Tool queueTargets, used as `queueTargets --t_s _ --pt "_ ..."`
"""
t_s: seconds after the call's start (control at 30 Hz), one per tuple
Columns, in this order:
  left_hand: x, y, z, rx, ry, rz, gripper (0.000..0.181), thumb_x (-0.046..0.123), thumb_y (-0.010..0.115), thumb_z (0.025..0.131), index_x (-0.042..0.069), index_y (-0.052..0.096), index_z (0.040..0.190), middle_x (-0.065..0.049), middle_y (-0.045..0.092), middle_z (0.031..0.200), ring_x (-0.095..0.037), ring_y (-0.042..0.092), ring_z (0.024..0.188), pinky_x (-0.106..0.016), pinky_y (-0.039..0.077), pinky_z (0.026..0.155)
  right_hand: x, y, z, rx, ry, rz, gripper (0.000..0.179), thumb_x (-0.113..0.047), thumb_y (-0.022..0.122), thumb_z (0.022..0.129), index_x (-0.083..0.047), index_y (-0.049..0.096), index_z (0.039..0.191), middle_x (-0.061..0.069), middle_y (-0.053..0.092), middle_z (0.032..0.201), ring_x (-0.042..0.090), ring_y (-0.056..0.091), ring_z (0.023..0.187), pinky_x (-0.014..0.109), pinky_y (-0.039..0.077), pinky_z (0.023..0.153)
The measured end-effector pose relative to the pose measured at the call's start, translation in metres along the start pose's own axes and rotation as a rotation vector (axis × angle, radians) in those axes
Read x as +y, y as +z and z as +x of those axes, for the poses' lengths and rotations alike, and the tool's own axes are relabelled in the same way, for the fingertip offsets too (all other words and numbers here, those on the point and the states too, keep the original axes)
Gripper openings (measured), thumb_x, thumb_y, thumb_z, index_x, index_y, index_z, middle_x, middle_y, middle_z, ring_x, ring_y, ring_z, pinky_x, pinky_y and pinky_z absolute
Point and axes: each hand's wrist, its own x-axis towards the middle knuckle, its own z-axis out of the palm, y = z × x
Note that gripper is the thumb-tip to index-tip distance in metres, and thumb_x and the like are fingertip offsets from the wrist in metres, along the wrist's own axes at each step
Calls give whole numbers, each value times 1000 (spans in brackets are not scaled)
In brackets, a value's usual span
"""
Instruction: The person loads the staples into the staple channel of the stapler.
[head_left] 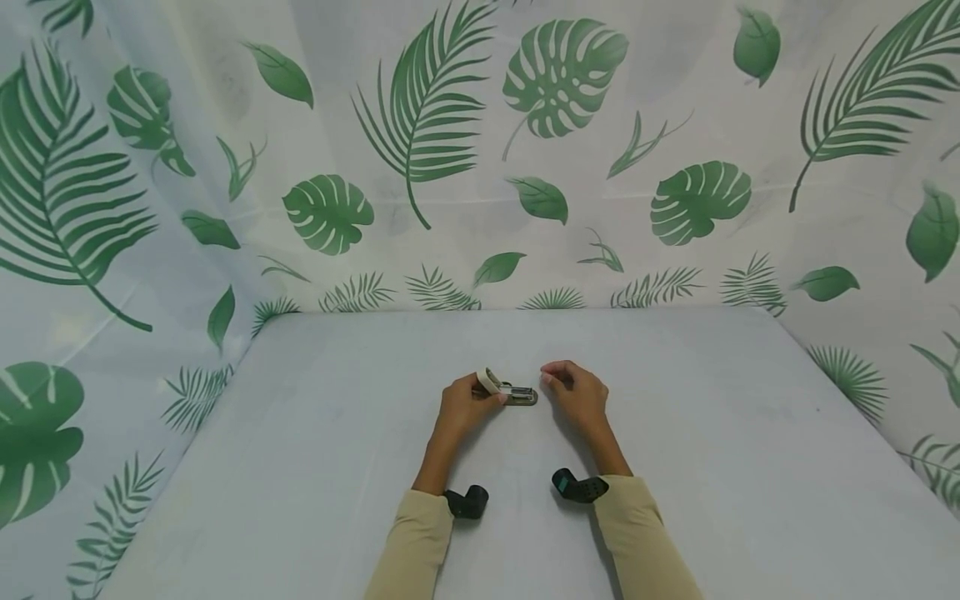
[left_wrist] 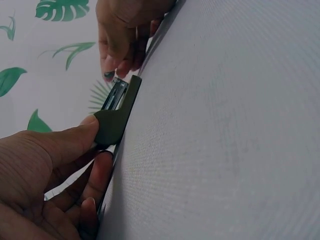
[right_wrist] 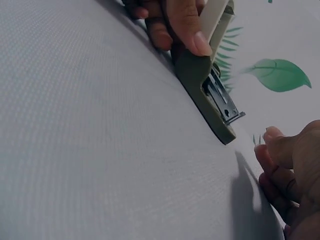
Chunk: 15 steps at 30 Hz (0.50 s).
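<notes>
In the head view my left hand (head_left: pixel 463 407) grips a small stapler (head_left: pixel 521 395) on the table. Its cream top arm (head_left: pixel 489 382) is swung up and back, baring the metal staple channel (right_wrist: pixel 224 102). The dark olive base (right_wrist: pixel 192 72) lies along the tabletop, with my left thumb pressed against its side near the hinge. Just beyond the base's front end is my right hand (head_left: pixel 579 395), apart from the stapler. Its fingers are loosely bent, the thumb close to the index fingertip in the right wrist view, and I see nothing held between them.
A pale grey cloth covers the table (head_left: pixel 315 442). White curtains with green leaf prints (head_left: pixel 480 225) hang behind it and at both sides. Each wrist wears a black camera (head_left: pixel 468 502).
</notes>
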Motion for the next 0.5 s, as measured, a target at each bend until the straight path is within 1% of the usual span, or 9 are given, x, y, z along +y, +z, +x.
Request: queueTargets --t_s 0.13,0.3,0.5 --pt "0 -1 0 -1 -3 -7 30 22 77 84 1 69 103 -13 72 95 -23 68 87 -37 55 80 -4 -1 -1 -7 6 18 21 -25 65 95 -9 69 108 12 72 105 32 62 110 58 26 104" --pt "1 -1 -1 0 -6 -17 29 22 77 84 2 69 103 -12 72 94 -22 67 86 -36 55 79 -9 -2 -3 -34 -1 59 21 -25 66 94 -10 69 108 12 72 106 32 61 114 58 25 103" --pt "2 -1 -2 2 1 -17 28 22 77 84 2 69 102 -12 72 93 -22 68 86 -36 55 78 -15 -4 -5 -97 -37 104 18 -24 68 93 -12 69 106 10 72 104 31 60 115 60 21 103"
